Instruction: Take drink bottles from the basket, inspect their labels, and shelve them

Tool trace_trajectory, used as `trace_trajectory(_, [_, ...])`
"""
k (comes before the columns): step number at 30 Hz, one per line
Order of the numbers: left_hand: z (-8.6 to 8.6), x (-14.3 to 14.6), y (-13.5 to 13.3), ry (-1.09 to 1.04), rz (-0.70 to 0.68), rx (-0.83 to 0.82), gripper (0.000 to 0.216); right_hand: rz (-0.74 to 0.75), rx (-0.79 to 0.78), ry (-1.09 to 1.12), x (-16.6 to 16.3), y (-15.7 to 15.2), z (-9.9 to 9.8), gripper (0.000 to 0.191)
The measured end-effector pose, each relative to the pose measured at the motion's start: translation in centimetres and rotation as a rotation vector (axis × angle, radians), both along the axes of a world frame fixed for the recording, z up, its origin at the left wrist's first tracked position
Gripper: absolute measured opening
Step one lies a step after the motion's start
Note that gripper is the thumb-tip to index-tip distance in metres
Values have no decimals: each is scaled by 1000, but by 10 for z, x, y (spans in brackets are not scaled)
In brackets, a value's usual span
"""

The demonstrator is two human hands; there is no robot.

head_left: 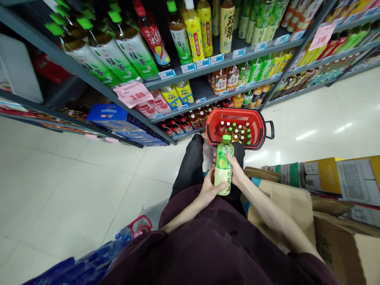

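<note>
I hold a green tea bottle (223,165) with a green cap and pale yellow-green label upright in front of my lap, in both hands. My left hand (210,188) wraps the lower part from the left, fingers closed round it. My right hand (236,171) grips its right side near the middle. Just beyond the bottle a red shopping basket (259,121) stands on the floor with several small bottles in it. My dark-trousered legs reach toward the basket.
Grey shelves (190,75) packed with drink bottles and price tags rise ahead and to the left. Cardboard boxes (323,190) crowd the right side. A pack of blue-wrapped water bottles (97,257) lies at lower left. Pale floor tiles (65,186) spread to the left.
</note>
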State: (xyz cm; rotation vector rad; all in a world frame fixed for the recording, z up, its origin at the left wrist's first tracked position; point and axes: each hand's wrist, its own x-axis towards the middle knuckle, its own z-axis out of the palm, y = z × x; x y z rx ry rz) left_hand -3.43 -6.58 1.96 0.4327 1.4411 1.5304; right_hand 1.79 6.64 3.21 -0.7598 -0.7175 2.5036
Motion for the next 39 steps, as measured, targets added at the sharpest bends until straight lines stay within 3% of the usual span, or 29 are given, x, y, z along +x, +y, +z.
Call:
trace_trajectory(5, [8,-2,1,-35,-122,30,88,82,-88,36,1,2,0,38])
trace_trajectory(10, [11,3,0,-233,-100,83,82,98,-154,49,1,5,-8,42])
trace_trajectory(17, [17,-2,-1,-297,-130,78,74,89,-169,34,4,8,-11,46])
trace_trajectory(28, [0,-1,1,-253,-48,77,70,-36,-112,14,0,7,-8,32])
trace_trajectory(32, [-1,0,4,-282,-44,44,75,-69,-160,28,-2,8,-4,41])
trace_trajectory(39, [-15,-5,2,-116,60,-12,67,-78,-165,34,-4,9,2,38])
